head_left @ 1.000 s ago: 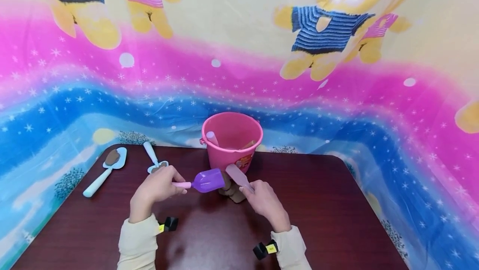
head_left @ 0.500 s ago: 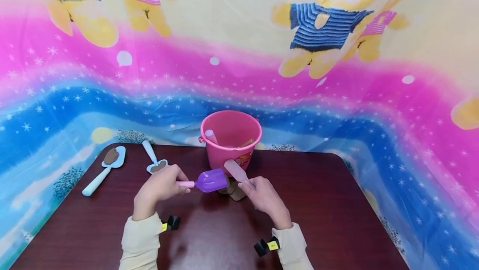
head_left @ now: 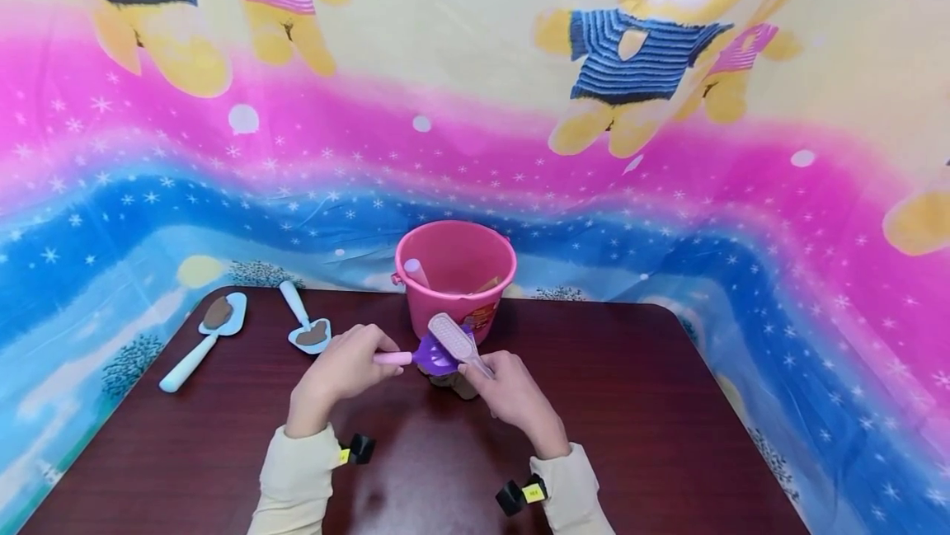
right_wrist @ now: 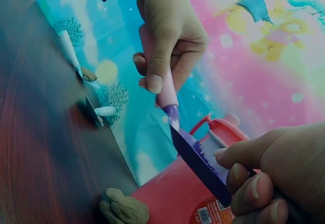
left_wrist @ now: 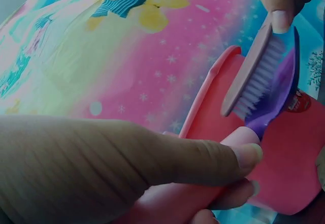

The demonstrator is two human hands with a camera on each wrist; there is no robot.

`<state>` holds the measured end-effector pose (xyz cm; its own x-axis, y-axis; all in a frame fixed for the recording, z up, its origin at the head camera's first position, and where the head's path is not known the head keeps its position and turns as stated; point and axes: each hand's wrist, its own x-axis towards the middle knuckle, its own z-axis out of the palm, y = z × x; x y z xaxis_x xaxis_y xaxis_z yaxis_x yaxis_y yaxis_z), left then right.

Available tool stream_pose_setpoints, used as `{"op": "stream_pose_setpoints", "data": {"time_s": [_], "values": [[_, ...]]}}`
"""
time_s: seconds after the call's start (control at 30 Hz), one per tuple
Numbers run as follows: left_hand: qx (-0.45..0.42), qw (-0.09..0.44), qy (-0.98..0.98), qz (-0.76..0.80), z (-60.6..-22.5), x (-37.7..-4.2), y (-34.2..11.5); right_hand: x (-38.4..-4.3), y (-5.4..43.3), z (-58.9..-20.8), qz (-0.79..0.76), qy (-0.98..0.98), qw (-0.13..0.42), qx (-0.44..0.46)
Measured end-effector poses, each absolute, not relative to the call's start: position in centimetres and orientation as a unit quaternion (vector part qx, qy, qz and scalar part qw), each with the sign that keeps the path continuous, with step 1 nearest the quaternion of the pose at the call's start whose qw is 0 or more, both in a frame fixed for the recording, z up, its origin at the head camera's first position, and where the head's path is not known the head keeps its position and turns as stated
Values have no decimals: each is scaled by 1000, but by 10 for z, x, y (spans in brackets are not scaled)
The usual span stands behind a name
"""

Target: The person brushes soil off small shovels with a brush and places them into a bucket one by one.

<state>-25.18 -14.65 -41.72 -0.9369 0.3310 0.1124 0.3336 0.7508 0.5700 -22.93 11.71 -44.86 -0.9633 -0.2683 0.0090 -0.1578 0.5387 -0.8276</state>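
My left hand (head_left: 349,366) grips the pink handle of a toy shovel with a purple scoop (left_wrist: 284,87). In my right hand (head_left: 515,395) is a pale pink brush (head_left: 453,337), pinched by its handle. The brush's white bristles (left_wrist: 256,89) face into the hollow of the scoop and appear to touch it, as the left wrist view shows. Both tools are raised in front of a pink bucket (head_left: 423,304). Beneath them, a lump of brown clay-like material (right_wrist: 124,209) lies on the table by the bucket's base.
Two light blue toy shovels lie at the table's left: one shovel (head_left: 189,362) near the edge, another shovel (head_left: 293,300) closer in, each bearing a brown lump. A pinkish handle (head_left: 416,273) stands inside the bucket. A printed cloth (head_left: 460,156) hangs behind the dark table (head_left: 668,436).
My left hand has moved right with the shovel. The brush has turned and shifted left, so it now lies over the purple scoop; before, the two were apart.
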Motion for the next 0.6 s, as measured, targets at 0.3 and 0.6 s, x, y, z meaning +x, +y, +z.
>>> {"op": "stream_pose_setpoints", "data": {"time_s": [0.3,0.6], "values": [[-211,18,-925,-315,-415,-251,-140,-228,112,-447,-476,868,49,-135],[-222,34,-926,-303,-413,-250,-140,-226,106,-446,-485,857,74,-158]]}}
